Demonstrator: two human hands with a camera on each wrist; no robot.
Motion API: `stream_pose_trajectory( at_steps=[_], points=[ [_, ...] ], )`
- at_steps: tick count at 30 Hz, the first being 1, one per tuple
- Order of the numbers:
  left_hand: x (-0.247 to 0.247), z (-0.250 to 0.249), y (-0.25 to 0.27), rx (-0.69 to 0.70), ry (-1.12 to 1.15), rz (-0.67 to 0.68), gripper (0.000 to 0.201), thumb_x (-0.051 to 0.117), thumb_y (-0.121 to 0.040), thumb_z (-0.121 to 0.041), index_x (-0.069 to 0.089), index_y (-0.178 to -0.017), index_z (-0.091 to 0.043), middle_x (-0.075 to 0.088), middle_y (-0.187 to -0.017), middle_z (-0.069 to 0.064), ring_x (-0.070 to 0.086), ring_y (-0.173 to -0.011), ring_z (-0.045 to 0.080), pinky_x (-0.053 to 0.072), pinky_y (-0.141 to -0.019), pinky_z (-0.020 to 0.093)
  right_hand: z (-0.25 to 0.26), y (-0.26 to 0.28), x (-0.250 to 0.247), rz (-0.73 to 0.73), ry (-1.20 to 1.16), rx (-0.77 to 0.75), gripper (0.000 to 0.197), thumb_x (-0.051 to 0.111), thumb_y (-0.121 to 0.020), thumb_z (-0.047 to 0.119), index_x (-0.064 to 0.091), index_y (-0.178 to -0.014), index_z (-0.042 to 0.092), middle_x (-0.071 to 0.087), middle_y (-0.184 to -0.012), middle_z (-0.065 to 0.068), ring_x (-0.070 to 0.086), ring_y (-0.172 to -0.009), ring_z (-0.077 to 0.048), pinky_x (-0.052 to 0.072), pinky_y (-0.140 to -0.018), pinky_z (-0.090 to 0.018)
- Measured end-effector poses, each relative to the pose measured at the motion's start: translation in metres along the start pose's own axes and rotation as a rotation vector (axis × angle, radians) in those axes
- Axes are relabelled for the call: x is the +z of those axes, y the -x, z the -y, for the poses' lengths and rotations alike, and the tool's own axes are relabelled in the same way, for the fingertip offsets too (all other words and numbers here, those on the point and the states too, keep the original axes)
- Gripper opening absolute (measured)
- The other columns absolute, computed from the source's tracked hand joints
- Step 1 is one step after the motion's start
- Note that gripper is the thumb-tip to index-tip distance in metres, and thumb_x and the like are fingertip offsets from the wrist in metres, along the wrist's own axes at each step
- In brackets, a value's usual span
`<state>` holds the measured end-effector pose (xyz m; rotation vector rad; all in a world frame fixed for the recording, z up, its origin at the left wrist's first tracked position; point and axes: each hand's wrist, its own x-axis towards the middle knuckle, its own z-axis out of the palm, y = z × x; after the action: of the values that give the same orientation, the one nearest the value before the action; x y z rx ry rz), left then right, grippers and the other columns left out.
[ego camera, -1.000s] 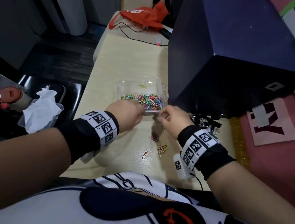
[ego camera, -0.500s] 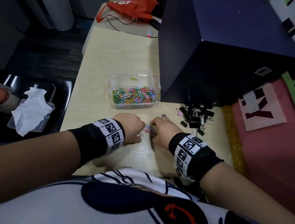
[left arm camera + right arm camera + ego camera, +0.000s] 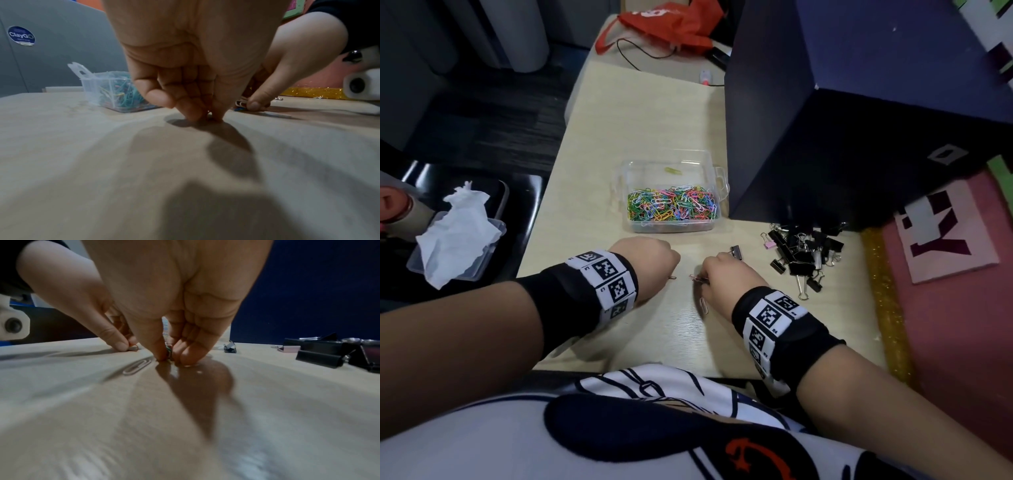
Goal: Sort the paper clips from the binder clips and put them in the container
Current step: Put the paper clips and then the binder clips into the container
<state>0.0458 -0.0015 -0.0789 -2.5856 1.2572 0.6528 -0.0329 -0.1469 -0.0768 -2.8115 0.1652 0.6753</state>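
Note:
A clear plastic container (image 3: 667,163) holds a heap of coloured paper clips (image 3: 674,205). Just in front of it, my left hand (image 3: 669,270) pinches a small paper clip (image 3: 672,277) against the tabletop; the same clip (image 3: 134,348) shows in the right wrist view. My right hand (image 3: 703,277) pinches a little bunch of coloured paper clips (image 3: 169,351) on the table. A white paper clip (image 3: 703,305) lies loose beside the right hand. A pile of black binder clips (image 3: 804,253) sits to the right, with one lone binder clip (image 3: 736,251) near my right knuckles.
A big dark blue box (image 3: 859,120) stands right behind the binder clips and next to the container. The table's left edge (image 3: 544,212) drops to a black chair with a tissue tray (image 3: 455,246). A red bag (image 3: 671,24) lies at the far end.
Both hands have come back from the container's front edge to the loose clips near the table's front. Fewer clips lie loose; each hand now pinches clips on the tabletop.

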Motion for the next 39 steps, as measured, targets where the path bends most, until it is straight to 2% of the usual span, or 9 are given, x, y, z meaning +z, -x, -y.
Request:
stream_pose_trajectory(
  at_steps=[5,8,11,15,18,22,28,33,39],
  points=[
    [-0.001,0.009,0.007,0.007,0.015,-0.092,0.006,0.054,-0.090,-0.022,0.055,-0.096,-0.021,0.059,-0.099,0.000,0.059,-0.088,0.023,0.048,-0.067,0.032,0.006,0.000,-0.006,0.029,0.078,0.044,0.033,0.052,-0.085,0.014,0.053,-0.118,0.009,0.052,-0.118,-0.011,0.055,-0.107,-0.030,0.046,-0.087,-0.036],
    [-0.014,0.019,0.009,-0.018,0.117,-0.170,0.011,0.047,-0.094,-0.026,0.057,-0.098,-0.021,0.058,-0.103,-0.001,0.057,-0.093,0.023,0.040,-0.067,0.029,0.008,0.000,-0.017,0.000,0.046,0.061,0.025,0.054,-0.087,0.018,0.057,-0.111,0.012,0.054,-0.114,-0.010,0.056,-0.104,-0.029,0.043,-0.081,-0.031],
    [-0.030,0.034,0.009,-0.058,0.226,-0.262,0.010,0.049,-0.093,-0.027,0.058,-0.096,-0.022,0.060,-0.103,0.002,0.057,-0.095,0.025,0.047,-0.074,0.034,0.013,-0.005,-0.039,-0.084,-0.030,0.083,0.021,0.053,-0.089,0.025,0.061,-0.103,0.011,0.059,-0.105,-0.009,0.058,-0.095,-0.026,0.041,-0.075,-0.028],
    [-0.049,0.052,0.006,-0.136,0.261,-0.382,0.013,0.052,-0.092,-0.028,0.062,-0.098,-0.020,0.062,-0.101,0.005,0.059,-0.095,0.028,0.046,-0.077,0.034,0.018,-0.015,-0.070,-0.321,-0.191,0.051,0.020,0.057,-0.086,0.026,0.063,-0.103,0.016,0.060,-0.100,-0.003,0.056,-0.089,-0.020,0.044,-0.081,-0.027],
    [-0.058,0.060,0.003,-0.168,0.257,-0.440,0.021,0.050,-0.094,-0.029,0.065,-0.106,-0.021,0.064,-0.105,0.006,0.059,-0.098,0.028,0.048,-0.080,0.035,0.018,-0.022,-0.082,-0.398,-0.284,0.048,0.036,0.061,-0.086,0.031,0.059,-0.119,0.018,0.062,-0.114,-0.004,0.060,-0.102,-0.022,0.047,-0.093,-0.032],
    [-0.054,0.053,0.002,-0.176,0.264,-0.407,0.025,0.049,-0.094,-0.030,0.063,-0.114,-0.023,0.062,-0.110,0.006,0.058,-0.104,0.027,0.045,-0.081,0.033,0.011,-0.015,-0.076,-0.255,-0.138,0.114,0.043,0.060,-0.087,0.031,0.054,-0.127,0.017,0.054,-0.123,-0.010,0.055,-0.112,-0.027,0.042,-0.096,-0.029],
    [-0.035,0.039,0.000,-0.157,0.227,-0.349,0.020,0.047,-0.091,-0.025,0.064,-0.098,-0.018,0.059,-0.099,0.007,0.060,-0.093,0.032,0.050,-0.071,0.034,0.012,0.009,-0.030,0.181,0.064,0.056,0.013,0.065,-0.082,0.036,0.063,-0.082,0.023,0.068,-0.097,-0.005,0.062,-0.097,-0.024,0.047,-0.079,-0.027],
    [-0.031,0.036,-0.006,-0.173,0.177,-0.331,0.020,0.045,-0.091,-0.021,0.064,-0.095,-0.015,0.058,-0.096,0.007,0.061,-0.088,0.032,0.049,-0.067,0.033,0.013,0.009,-0.012,0.160,0.088,0.034,0.024,0.056,-0.088,0.020,0.059,-0.110,0.010,0.064,-0.110,-0.012,0.059,-0.104,-0.030,0.048,-0.083,-0.033],
    [-0.029,0.035,-0.007,-0.146,0.171,-0.293,0.015,0.047,-0.091,-0.021,0.061,-0.091,-0.018,0.057,-0.097,0.004,0.060,-0.086,0.030,0.051,-0.066,0.035,0.007,0.010,-0.011,0.165,0.061,0.054,0.017,0.058,-0.083,0.023,0.067,-0.096,0.018,0.066,-0.097,-0.006,0.061,-0.095,-0.027,0.050,-0.077,-0.030]
  ],
)
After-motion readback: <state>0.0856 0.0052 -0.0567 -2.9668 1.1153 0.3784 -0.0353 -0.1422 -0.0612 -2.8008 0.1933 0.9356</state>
